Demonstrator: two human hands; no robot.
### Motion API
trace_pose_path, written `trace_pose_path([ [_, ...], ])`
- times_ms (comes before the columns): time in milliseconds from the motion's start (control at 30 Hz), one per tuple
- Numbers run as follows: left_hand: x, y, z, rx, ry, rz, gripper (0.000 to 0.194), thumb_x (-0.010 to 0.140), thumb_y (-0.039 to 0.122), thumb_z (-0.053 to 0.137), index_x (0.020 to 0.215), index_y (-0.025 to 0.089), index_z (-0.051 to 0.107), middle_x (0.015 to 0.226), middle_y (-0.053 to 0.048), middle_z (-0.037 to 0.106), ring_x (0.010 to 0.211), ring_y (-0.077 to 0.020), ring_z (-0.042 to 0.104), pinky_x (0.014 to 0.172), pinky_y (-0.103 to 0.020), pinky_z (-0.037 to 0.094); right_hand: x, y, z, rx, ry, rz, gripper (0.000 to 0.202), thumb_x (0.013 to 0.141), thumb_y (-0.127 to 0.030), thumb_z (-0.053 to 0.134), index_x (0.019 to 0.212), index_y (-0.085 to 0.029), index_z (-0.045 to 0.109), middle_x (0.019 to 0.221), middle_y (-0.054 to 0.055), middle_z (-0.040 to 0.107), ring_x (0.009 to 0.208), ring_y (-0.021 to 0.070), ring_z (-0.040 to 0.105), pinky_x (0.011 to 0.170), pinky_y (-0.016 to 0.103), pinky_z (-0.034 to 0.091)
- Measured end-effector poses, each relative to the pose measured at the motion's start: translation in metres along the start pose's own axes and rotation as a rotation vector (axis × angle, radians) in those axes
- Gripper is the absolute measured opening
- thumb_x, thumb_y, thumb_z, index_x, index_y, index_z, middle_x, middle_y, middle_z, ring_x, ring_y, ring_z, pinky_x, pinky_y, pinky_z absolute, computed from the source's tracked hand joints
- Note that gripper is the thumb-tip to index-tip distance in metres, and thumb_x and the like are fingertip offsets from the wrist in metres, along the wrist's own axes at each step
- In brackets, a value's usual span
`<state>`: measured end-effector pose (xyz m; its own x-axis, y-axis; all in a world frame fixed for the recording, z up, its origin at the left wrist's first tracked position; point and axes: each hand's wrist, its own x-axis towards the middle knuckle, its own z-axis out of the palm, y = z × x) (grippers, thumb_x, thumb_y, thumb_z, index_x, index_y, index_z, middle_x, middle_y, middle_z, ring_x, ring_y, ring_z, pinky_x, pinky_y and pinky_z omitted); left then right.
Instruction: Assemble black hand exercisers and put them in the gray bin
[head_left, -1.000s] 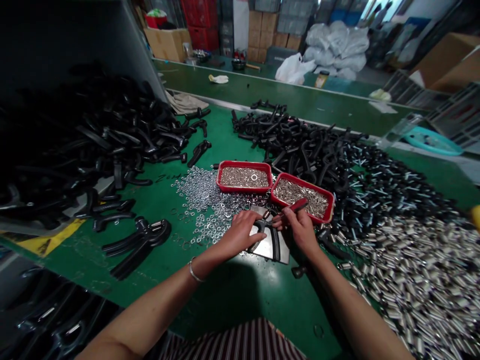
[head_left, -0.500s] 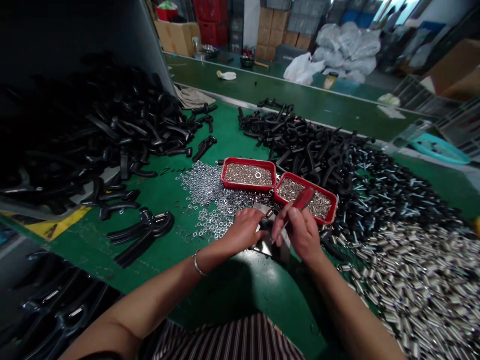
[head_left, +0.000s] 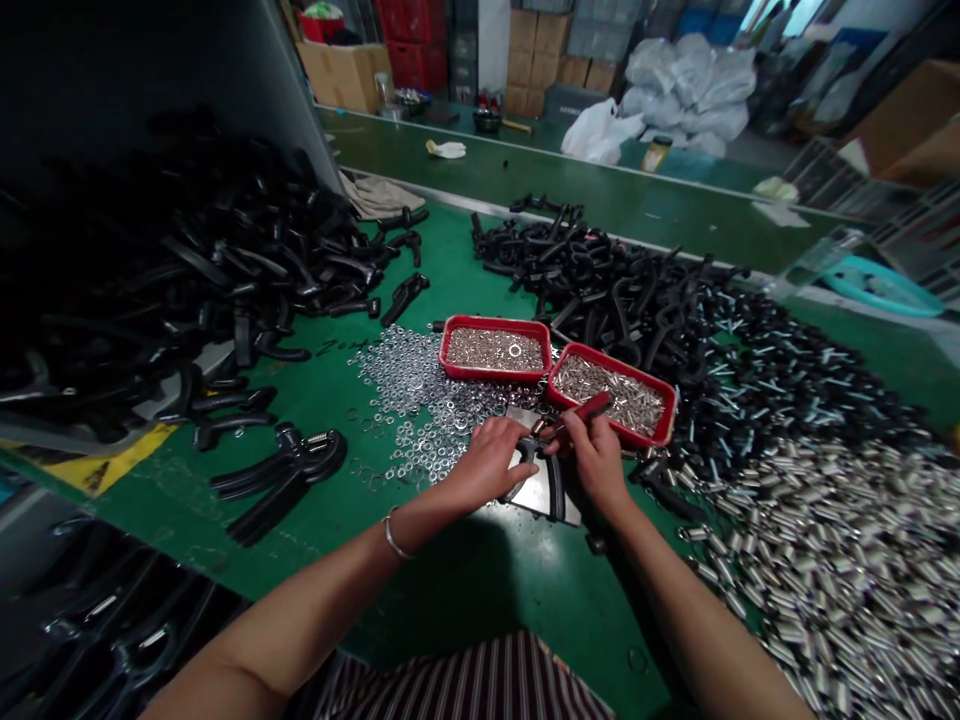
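My left hand (head_left: 491, 460) presses on a black curved-handle assembly (head_left: 555, 488), its fingers closed around the upper part. That assembly lies on a shiny metal plate (head_left: 535, 494) with its two handles spread toward me. A small metal spring shows by the fingertips. My right hand (head_left: 598, 458) grips a red-handled screwdriver (head_left: 595, 406), tilted, with its tip end near the top of the assembly; the exact contact is hidden. Two red trays sit just beyond: one holds small metal bits (head_left: 495, 350), the other small pins (head_left: 615, 393).
Loose nuts and washers (head_left: 409, 385) lie left of the trays. Springs (head_left: 855, 570) and black parts with bolts (head_left: 780, 380) are heaped on the right. Black handles (head_left: 247, 250) pile up at left. Another handle assembly with a spring (head_left: 289, 475) rests near my left forearm.
My right hand has shifted slightly left and down, and the screwdriver has swung flatter. The handles on the plate show more plainly. My left hand stays in place.
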<state>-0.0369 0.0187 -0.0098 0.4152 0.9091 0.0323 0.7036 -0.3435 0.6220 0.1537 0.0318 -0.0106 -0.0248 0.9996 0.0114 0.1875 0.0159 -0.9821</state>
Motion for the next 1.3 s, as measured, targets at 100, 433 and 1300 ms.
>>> trace_pose_path([
  [100, 0.000, 0.000, -0.001, -0.010, -0.003, -0.010, 0.039, 0.085, 0.036, 0.069, 0.119, 0.021, 0.055, 0.122, -0.009, 0.058, 0.118, -0.0298, 0.049, 0.103, -0.046, 0.038, -0.003, 0.002, 0.001, -0.095, 0.005, -0.034, 0.028, 0.097, -0.053, 0.046, 0.100, -0.026, 0.048, 0.089, 0.005, 0.075, 0.064, 0.0221, 0.070, 0.061, 0.033, 0.054],
  [433, -0.003, 0.000, 0.006, 0.048, 0.009, -0.026, 0.044, 0.088, 0.039, 0.066, 0.125, 0.020, 0.051, 0.127, -0.011, 0.056, 0.120, -0.0294, 0.048, 0.102, -0.045, 0.038, 0.009, -0.012, 0.013, -0.662, -0.146, -0.231, 0.028, 0.099, -0.045, 0.042, 0.106, -0.020, 0.052, 0.077, 0.006, 0.070, 0.067, 0.0249, 0.068, 0.063, 0.031, 0.046],
  [1300, 0.000, 0.009, 0.007, 0.028, -0.035, -0.058, 0.041, 0.087, 0.038, 0.065, 0.121, 0.020, 0.052, 0.122, -0.009, 0.056, 0.117, -0.0283, 0.047, 0.102, -0.044, 0.036, -0.021, 0.004, -0.012, 0.181, 0.036, 0.003, 0.021, 0.095, -0.042, 0.057, 0.104, -0.023, 0.055, 0.096, 0.006, 0.075, 0.076, 0.0210, 0.074, 0.062, 0.030, 0.057],
])
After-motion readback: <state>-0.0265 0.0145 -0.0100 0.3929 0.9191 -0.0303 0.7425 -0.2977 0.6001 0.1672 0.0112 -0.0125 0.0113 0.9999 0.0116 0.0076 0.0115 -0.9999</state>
